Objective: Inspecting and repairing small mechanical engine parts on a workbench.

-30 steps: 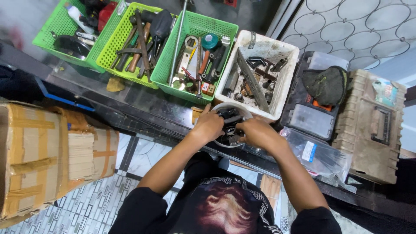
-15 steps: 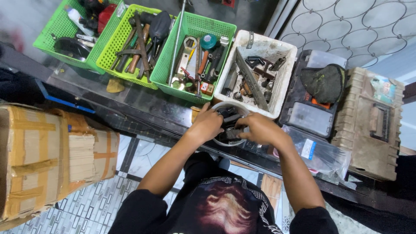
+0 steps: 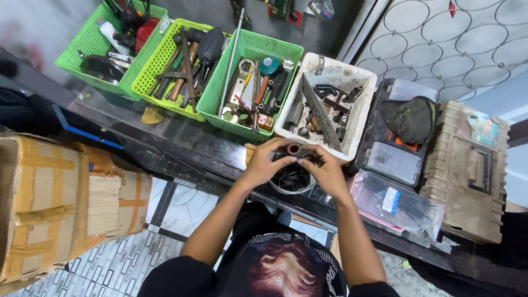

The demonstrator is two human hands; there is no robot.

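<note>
Here both the left hand (image 3: 264, 165) and right hand (image 3: 325, 168) pinch a small brown tube (image 3: 293, 149) over a round bowl (image 3: 291, 181) at the surface's near edge, likely catching drops.

A taped brown cardboard box (image 3: 41, 203) sits at the left. A clear plastic bag (image 3: 399, 206) with a white-and-blue label (image 3: 391, 199) lies on the bench at the right.

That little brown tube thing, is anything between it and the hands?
No. Both the left hand and the right hand already touch the small brown tube, holding it between them above the round bowl of dark parts. Nothing visible sits between.
</note>
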